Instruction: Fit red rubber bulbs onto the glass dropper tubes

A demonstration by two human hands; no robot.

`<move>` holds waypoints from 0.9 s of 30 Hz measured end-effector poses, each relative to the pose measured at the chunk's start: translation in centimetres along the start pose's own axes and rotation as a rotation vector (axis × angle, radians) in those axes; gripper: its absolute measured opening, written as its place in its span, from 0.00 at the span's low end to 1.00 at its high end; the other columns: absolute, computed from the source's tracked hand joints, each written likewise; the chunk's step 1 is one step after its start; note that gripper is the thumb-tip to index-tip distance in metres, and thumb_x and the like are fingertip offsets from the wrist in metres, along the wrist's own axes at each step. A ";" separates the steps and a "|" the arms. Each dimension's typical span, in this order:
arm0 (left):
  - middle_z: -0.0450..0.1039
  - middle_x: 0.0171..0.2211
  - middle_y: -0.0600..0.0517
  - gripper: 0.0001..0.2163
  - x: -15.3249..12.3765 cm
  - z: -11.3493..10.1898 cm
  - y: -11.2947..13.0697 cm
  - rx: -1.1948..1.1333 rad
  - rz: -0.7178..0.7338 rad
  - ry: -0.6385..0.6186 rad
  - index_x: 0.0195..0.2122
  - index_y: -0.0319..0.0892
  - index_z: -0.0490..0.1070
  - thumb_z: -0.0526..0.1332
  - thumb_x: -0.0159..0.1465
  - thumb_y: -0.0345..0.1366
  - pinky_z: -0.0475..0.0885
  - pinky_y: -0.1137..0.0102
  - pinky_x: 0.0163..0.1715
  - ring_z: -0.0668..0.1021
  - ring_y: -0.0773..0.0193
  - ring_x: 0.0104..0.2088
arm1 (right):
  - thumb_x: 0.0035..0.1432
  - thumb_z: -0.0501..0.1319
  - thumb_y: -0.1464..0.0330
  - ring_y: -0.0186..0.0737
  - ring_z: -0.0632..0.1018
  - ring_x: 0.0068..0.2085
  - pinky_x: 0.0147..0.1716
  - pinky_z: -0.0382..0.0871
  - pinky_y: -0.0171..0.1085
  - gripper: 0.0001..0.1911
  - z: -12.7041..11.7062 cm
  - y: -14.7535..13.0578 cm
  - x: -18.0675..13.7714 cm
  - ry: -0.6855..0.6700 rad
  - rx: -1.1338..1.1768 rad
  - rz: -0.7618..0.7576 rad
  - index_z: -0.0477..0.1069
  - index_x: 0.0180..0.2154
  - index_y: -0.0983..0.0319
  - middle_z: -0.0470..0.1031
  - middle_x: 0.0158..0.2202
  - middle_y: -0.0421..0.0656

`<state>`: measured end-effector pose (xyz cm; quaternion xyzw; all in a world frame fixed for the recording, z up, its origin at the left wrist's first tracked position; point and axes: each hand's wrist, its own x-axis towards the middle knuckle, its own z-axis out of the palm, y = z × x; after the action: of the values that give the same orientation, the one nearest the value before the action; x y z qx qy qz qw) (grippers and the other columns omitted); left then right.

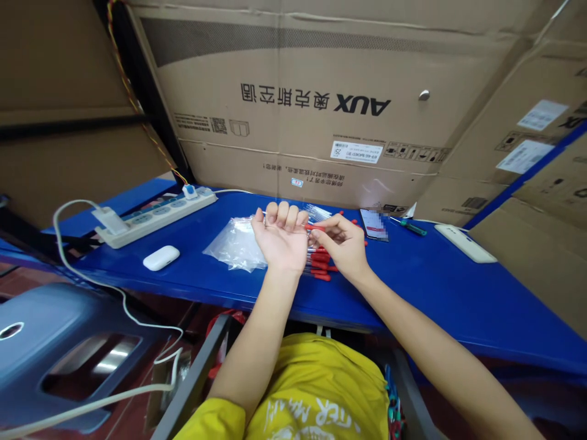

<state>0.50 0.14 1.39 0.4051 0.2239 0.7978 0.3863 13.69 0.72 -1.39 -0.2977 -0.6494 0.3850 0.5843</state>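
Note:
My right hand (343,247) pinches the red handle of a slim screwdriver (315,227) between thumb and fingers. My left hand (285,235) is turned palm up beside it, its fingers curled at the far end of the palm, where the thin shaft seems to run; the fingers mostly hide it. Under and between the hands lies a pile of similar red-handled screwdrivers (321,267), their handles pointing right. A clear plastic bag (236,247) lies left of the pile, partly behind my left forearm.
On the blue table (413,293) are a power strip (158,217), a white earbud case (161,258), a phone (374,225), a green-handled screwdriver (410,227) and a pale flat device (465,242). Cardboard (293,61) walls the back. A stool (59,342) stands lower left.

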 end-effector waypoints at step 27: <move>0.38 0.21 0.58 0.22 -0.4 0.1 -0.2 -0.535 -0.142 0.093 0.25 0.44 0.41 0.38 0.79 0.43 0.62 0.66 0.28 0.46 0.65 0.23 | 0.55 0.78 0.51 0.46 0.88 0.31 0.37 0.90 0.47 0.18 -0.2 0.6 -0.3 0.011 0.078 0.019 0.79 0.33 0.57 0.87 0.31 0.41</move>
<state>0.82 -0.06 1.10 0.2352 0.0505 0.8171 0.5239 13.90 0.83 -2.10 -0.2827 -0.6279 0.4139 0.5954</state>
